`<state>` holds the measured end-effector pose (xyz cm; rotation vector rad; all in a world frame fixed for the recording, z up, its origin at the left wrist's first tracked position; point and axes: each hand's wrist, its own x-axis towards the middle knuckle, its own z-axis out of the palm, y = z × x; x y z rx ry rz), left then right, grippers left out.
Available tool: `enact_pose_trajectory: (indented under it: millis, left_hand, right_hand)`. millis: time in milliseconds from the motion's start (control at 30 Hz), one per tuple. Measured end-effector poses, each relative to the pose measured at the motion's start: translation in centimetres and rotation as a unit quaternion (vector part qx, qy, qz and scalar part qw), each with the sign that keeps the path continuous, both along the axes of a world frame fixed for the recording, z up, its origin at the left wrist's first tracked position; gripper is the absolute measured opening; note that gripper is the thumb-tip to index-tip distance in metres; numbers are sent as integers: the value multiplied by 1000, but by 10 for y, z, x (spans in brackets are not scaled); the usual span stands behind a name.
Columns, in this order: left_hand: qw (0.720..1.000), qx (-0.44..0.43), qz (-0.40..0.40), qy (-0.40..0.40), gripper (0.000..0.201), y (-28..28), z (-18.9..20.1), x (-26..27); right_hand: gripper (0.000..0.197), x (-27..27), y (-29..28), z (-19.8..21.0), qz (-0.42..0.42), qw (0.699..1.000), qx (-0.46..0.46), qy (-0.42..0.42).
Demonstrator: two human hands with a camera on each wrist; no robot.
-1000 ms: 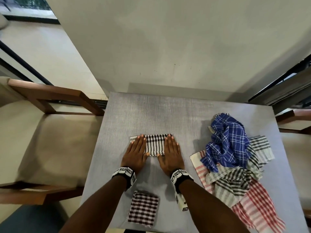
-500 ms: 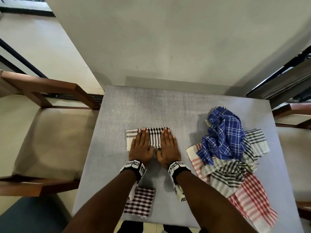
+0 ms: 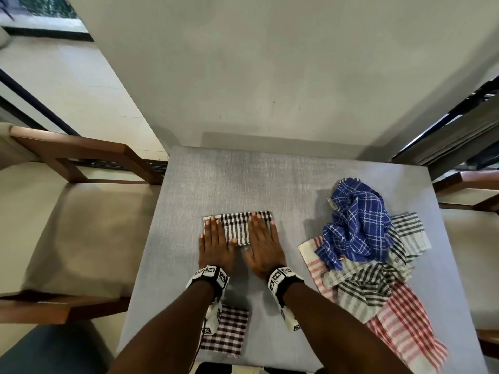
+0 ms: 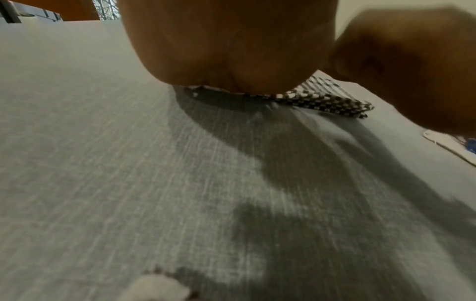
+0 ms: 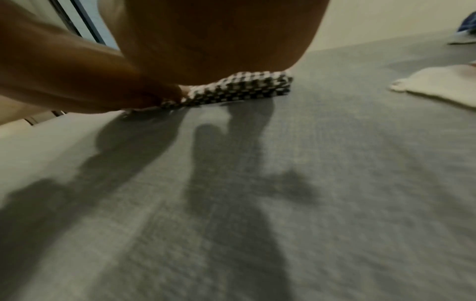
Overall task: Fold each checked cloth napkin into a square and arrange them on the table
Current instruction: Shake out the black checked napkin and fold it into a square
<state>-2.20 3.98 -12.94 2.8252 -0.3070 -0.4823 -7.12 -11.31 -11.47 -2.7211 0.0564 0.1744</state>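
Note:
A folded black-and-white checked napkin (image 3: 238, 228) lies flat at the middle of the grey table (image 3: 243, 182). My left hand (image 3: 214, 242) presses flat on its left end and my right hand (image 3: 263, 242) presses flat on its right end, fingers straight. The wrist views show each palm on the napkin's near edge (image 4: 324, 99) (image 5: 239, 89). A folded dark red checked square (image 3: 228, 332) sits near the front edge, partly under my left forearm. An unfolded heap lies at the right: a blue napkin (image 3: 356, 222) on top of a black striped one (image 3: 361, 287) and a red checked one (image 3: 405, 327).
A wooden chair with a beige seat (image 3: 70, 233) stands left of the table, and another chair's arm (image 3: 469, 182) shows at the right. A pale wall rises behind the table's far edge. Bare table surface stretches beyond the napkin.
My hands slid apart again along the napkin, from side by side at its middle out to its two ends. The head view shifted slightly.

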Motion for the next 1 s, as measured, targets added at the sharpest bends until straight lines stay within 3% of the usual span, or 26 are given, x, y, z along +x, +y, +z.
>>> enact_pose_trajectory:
  millis: [133,267,500,800,900,1000]
  left_hand:
    - [998,43,-34,2,80,6,-7,0]
    - [998,42,-50,-17,81,12,-10,-4]
    - [999,23,-15,-21,72,5,-4,0]
    - [996,61,-5,64,76,-2,21,10]
    - [1000,-7,20,15,71,-15,56,9]
    - [990,-118,-66,-36,50,-32,82,17]
  right_hand:
    - [75,29,37,1,67,997,35,18]
    - [78,35,47,-7,77,996,-4,39]
    - [85,5,-21,-12,-49,998,-23,23]
    - [78,11,-34,6,-46,994,26,97]
    - [67,13,-40,18,-125,986,100,52]
    - [50,15,-41,26,-295,948,120,-12]
